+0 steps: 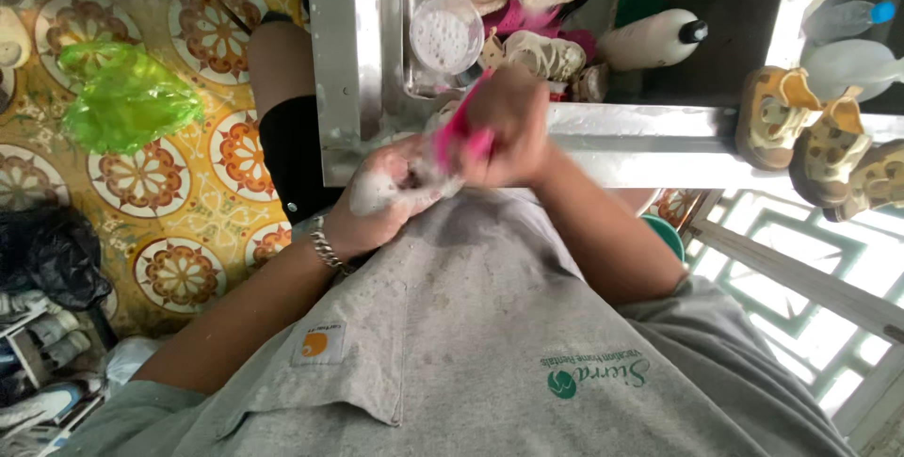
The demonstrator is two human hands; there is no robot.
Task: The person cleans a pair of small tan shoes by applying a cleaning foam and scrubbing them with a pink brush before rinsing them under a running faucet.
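My left hand (pixel 377 212), with a metal bracelet at the wrist, grips a small foam-covered item (pixel 391 179), probably a shoe, though the suds hide its shape. My right hand (pixel 513 128) is closed around a pink brush (pixel 461 137) and presses it against that soapy item. The right hand and brush are blurred by motion. Both hands are held over the front rim of a metal sink (pixel 621 142), close to my grey shirt.
The sink holds several shoes (pixel 546 54), a round tub of white powder (pixel 444 33) and a white bottle with a black cap (pixel 652 40). Tan sandals (pixel 829 142) sit on the ledge at the right. A green plastic bag (pixel 122 99) and a black bag (pixel 47 255) lie on the patterned tile floor.
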